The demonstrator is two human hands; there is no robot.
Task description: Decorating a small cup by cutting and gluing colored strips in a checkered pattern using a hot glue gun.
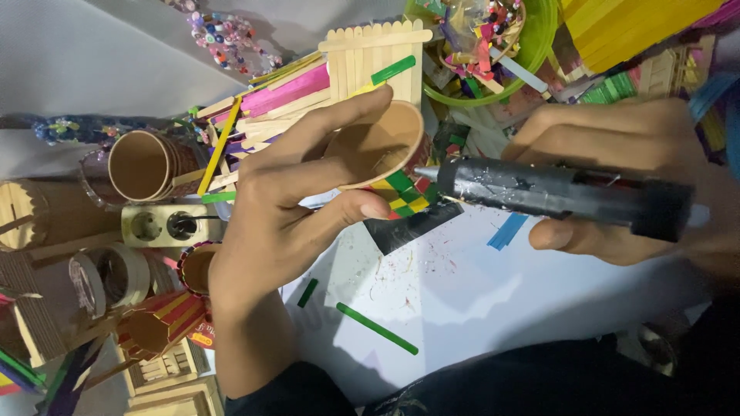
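Near the middle of the frame my left hand (285,200) is wrapped around a brown paper cup (381,146), fingers curled over its upper rim and thumb pressed along its lower side, so the cup is clamped and tipped with its open mouth facing me. Small colored stick pieces (405,192) in green, yellow and red cover the cup's lower outer wall, just beside my thumb tip. On the right, my right hand (617,177) is closed around a black glue gun (555,192), fingers over the top of the barrel and thumb underneath; its metal nozzle points left and sits right at the colored pieces, though I cannot tell whether it actually touches them. Below the hands lies a white sheet (462,285) with a long green stick (376,328) and a short green one (307,293) lying loose on it. Behind the cup, top center, stands a panel of plain wooden sticks (370,54), with a pile of loose colored sticks (270,96) to its left. A green bowl (539,38) of mixed scraps sits at upper right. At left I see a stack of paper cups (146,166) lying on its side, a white power strip (162,226) just below it, and a roll of tape (112,273) lower down.
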